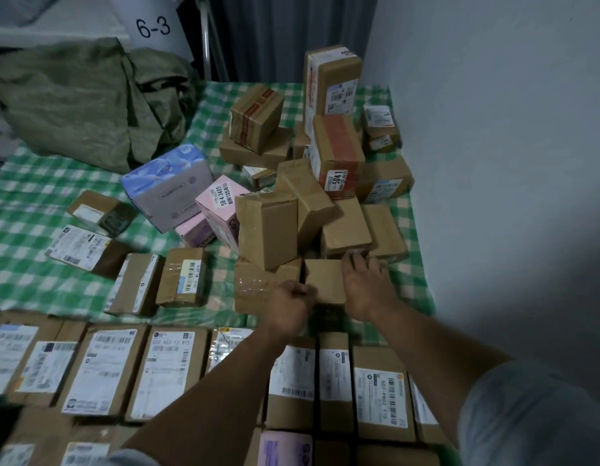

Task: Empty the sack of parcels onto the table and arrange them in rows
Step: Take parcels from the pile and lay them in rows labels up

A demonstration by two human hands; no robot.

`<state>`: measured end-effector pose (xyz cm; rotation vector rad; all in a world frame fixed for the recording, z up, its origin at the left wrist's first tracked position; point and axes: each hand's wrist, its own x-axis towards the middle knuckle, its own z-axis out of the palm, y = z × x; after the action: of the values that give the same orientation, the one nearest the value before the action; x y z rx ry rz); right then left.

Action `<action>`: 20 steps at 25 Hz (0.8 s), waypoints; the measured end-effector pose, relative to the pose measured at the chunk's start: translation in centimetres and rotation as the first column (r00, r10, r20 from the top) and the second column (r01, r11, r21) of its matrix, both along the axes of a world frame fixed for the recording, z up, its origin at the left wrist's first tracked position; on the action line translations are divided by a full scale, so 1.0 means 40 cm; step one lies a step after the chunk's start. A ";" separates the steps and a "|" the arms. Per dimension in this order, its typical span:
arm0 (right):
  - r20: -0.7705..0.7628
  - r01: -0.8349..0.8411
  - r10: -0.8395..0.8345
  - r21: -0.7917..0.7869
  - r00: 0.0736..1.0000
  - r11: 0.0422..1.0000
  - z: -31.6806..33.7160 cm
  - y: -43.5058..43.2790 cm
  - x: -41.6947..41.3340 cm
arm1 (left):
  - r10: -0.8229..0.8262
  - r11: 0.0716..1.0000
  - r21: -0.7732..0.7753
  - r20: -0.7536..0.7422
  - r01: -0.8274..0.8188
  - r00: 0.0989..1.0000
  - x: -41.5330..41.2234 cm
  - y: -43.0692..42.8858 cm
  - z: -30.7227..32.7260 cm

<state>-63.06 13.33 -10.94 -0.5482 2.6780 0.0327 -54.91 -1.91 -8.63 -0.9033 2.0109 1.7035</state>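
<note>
step: taking one small box (322,280) from the foot of the pile (291,210) for the next row.
right hand: my right hand (365,277) lies across the box top with the fingers hooked over its far edge, gripping it.
left hand: my left hand (291,297) is curled like a fist at the box's near left corner. I can't tell if it holds the box or nothing.
how to do it well: bigger boxes lean on each other right behind this one. I'd slide it toward me low and slow rather than yank it up, or the heap may slump. No label shows on its top, and the near rows (157,364) sit label up, so it probably needs a flip before I set it down.
target: the part-made row is two boxes (157,284) side by side, a gap, then a taped box (258,287) just beside the one I hold. I'd set it flush and square to its neighbour.
risk: a tall box (332,79) stands on end at the back of the pile and looks top-heavy.
parcels: all out on the surface (39,203). Rows are packed nearest me, loose ones lie to the left, and the pile is at the right by the wall.
sack: the sack (73,105) is on the far left of the surface, slumped and crumpled.
sack contents: the inside isn't visible. From how flat it lies I judge it emptied, but can't confirm.
</note>
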 end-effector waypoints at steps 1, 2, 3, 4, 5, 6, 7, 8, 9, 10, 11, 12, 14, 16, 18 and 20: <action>-0.020 -0.015 0.015 0.011 1.000 1.000 -0.006 0.000 0.001 | 0.010 1.000 0.019 0.006 -0.010 1.000 -0.001 -0.005 -0.004; -0.042 -0.025 0.026 0.018 0.999 1.000 -0.008 -0.001 0.003 | 0.007 1.000 0.030 0.011 -0.007 1.000 -0.002 -0.008 -0.006; -0.055 -0.023 0.024 0.023 0.998 0.999 -0.008 0.001 0.007 | 0.006 0.999 0.041 0.011 -0.006 1.000 -0.003 -0.009 -0.006; -0.061 -0.009 0.011 0.025 0.998 1.000 -0.003 0.005 0.012 | 0.004 0.999 0.041 0.010 -0.005 1.000 -0.006 -0.010 -0.003; -0.059 0.010 -0.008 0.025 0.998 1.000 0.004 0.013 0.018 | 0.016 0.999 0.045 0.002 -0.016 1.000 -0.010 -0.010 -0.003; -0.059 0.024 -0.023 0.021 0.998 1.000 0.015 0.023 0.025 | 0.026 0.999 0.048 -0.003 -0.026 1.000 -0.011 -0.009 -0.002; -0.066 0.032 -0.031 0.014 0.997 0.999 0.031 0.037 0.033 | 0.037 0.998 0.056 -0.013 -0.036 0.999 -0.011 -0.007 -0.001; -0.082 0.035 -0.035 0.007 0.996 0.999 0.052 0.053 0.041 | 0.029 0.998 0.060 -0.020 -0.028 0.999 -0.008 -0.003 0.007; -0.106 0.030 -0.030 -0.004 0.994 1.000 0.076 0.070 0.050 | 0.020 0.998 0.057 -0.030 -0.018 0.999 -0.005 0.002 0.015; -0.139 0.020 -0.023 -0.022 0.990 1.000 0.100 0.087 0.060 | 0.014 0.999 0.038 -0.038 -0.013 0.999 -0.001 0.007 0.028; -0.181 0.004 -0.013 -0.045 0.983 0.999 0.120 0.102 0.069 | 0.025 0.999 0.026 -0.043 -0.023 0.999 0.001 0.010 0.037; -0.232 -0.011 -0.006 -0.073 0.973 0.997 0.140 0.114 0.081 | 0.040 0.999 0.029 -0.043 -0.038 0.998 0.005 0.014 0.051; -0.303 -0.034 -0.010 -0.140 0.953 0.990 0.169 0.136 0.107 | 0.109 0.984 0.139 -0.005 -0.108 0.994 0.011 0.023 0.085; -0.345 -0.064 -0.005 -0.188 0.939 0.980 0.186 0.155 0.135 | 0.167 0.908 0.379 0.070 -0.181 0.984 0.014 0.031 0.113; -0.396 -0.092 0.006 -0.198 0.918 0.976 0.198 0.169 0.167 | 0.180 0.810 0.544 0.128 -0.221 0.975 0.019 0.033 0.133; -0.424 -0.091 -0.010 -0.216 0.906 0.972 0.208 0.169 0.191 | 0.171 0.741 0.633 0.146 -0.225 0.974 0.025 0.029 0.155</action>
<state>-55.42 20.07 -2.61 -0.7432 3.1182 -0.1717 -53.90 -0.75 -2.43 -0.9190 1.1349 2.2229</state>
